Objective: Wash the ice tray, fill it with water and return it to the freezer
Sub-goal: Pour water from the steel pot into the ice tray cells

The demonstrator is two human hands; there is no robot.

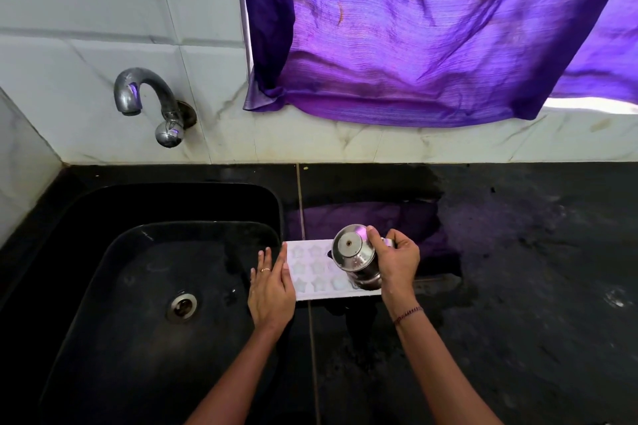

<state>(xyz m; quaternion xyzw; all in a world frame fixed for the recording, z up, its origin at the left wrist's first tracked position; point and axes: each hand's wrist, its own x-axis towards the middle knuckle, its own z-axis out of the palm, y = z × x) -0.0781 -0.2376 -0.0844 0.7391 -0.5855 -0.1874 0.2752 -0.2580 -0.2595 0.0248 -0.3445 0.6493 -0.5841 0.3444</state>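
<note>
A white ice tray (312,269) with star-shaped cells lies flat on the black counter, just right of the sink. My left hand (271,290) rests with straight fingers against the tray's left edge. My right hand (397,262) grips a small steel cup (355,257), tipped over the tray's right part with its base facing me. The cup hides the tray's right cells. I cannot tell whether water is flowing out.
A black sink (145,203) with a steel drain (182,305) lies to the left. A steel tap (145,93) juts from the tiled wall above it. A purple curtain (431,34) hangs at the back right. The black counter (535,269) is wet around the tray.
</note>
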